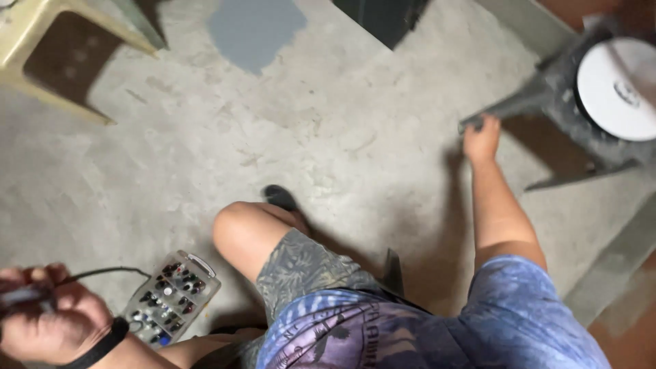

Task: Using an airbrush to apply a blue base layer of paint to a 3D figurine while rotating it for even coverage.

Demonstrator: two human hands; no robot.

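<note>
Blurred dark tool, half cut off, in left hand fingers; right hand fingers curled on stool leg.

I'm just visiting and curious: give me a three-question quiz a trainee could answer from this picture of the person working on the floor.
1. True or false: the right hand grips a leg of the grey stool.
2. What lies on the concrete floor beside the left hand?
A. a clear compartment box of small parts
B. a paint can
C. a folded towel
3. What round thing rests on top of the grey stool?

Key
1. True.
2. A, the clear compartment box.
3. A white disc; what exactly it is cannot be told. The left hand is closed on a dark corded tool.
</note>
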